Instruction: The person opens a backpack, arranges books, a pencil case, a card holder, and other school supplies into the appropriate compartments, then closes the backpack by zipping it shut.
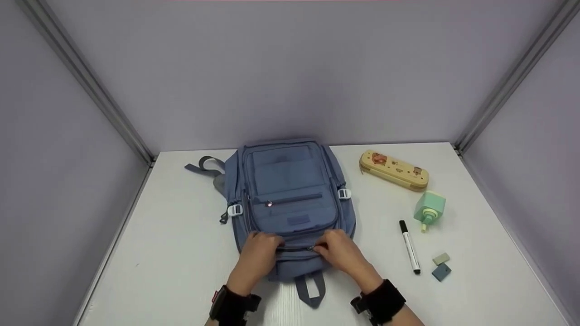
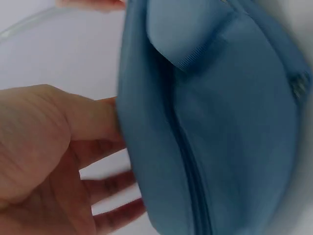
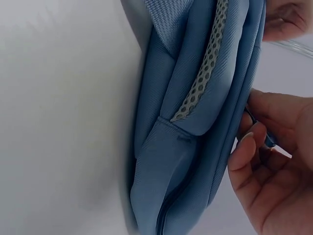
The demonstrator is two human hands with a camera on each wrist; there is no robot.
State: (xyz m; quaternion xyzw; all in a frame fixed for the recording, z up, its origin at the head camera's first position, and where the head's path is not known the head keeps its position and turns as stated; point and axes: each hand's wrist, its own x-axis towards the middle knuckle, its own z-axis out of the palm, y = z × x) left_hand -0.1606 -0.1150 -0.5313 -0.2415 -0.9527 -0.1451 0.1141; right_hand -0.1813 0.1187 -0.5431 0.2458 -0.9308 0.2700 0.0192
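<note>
A blue backpack [image 1: 290, 174] lies front side up on the white table, its top loop handle [image 1: 311, 299] towards me. My left hand [image 1: 257, 258] is at the top end of the bag and pinches the fabric beside a zipper. In the left wrist view, the thumb [image 2: 95, 117] presses against the edge of the blue cloth, with the other fingers behind it. To the right along the same zipper, my right hand [image 1: 342, 253] pinches the zipper pull [image 1: 311, 247]. The right wrist view shows a dark blue tab [image 3: 270, 141] between thumb and fingers.
Right of the backpack lie a yellow pencil case [image 1: 394, 170], a green bottle with a nozzle [image 1: 429, 209], a marker [image 1: 410, 247] and two small blocks, one pale [image 1: 441, 259] and one dark [image 1: 441, 272]. Grey panels [image 1: 290, 72] enclose the table [image 1: 172, 253].
</note>
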